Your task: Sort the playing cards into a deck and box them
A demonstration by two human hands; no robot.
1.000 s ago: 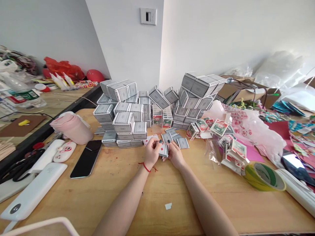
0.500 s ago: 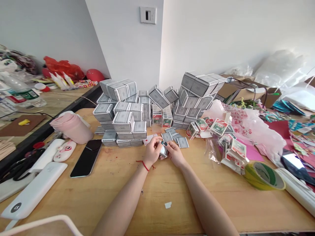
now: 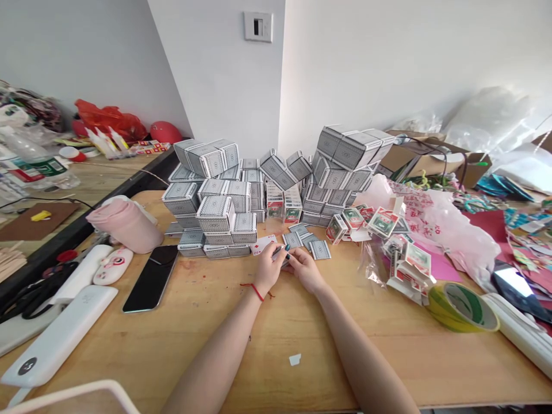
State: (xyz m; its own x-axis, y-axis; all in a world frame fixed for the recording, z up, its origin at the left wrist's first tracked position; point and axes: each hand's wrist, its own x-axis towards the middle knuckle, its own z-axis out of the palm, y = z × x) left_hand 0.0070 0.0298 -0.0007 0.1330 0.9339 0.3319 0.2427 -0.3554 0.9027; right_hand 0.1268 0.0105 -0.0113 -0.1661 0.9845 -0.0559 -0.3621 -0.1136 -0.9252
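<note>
My left hand and my right hand meet over the wooden table, fingers pinched together around a small stack of playing cards that is mostly hidden between them. A red string is tied on my left wrist. A face-up red card lies just beyond my left hand. Loose face-down cards lie beyond my right hand. Behind them rises a pile of grey patterned card boxes.
A black phone, white power banks and a pink cylinder lie at left. Small red-green card packs, a plastic bag and a green-yellow tape roll sit at right. A white paper scrap lies between my forearms.
The card's red face, visible a second ago, has turned out of sight. Both hands have closed tighter over the stack and dropped lower toward the table.
</note>
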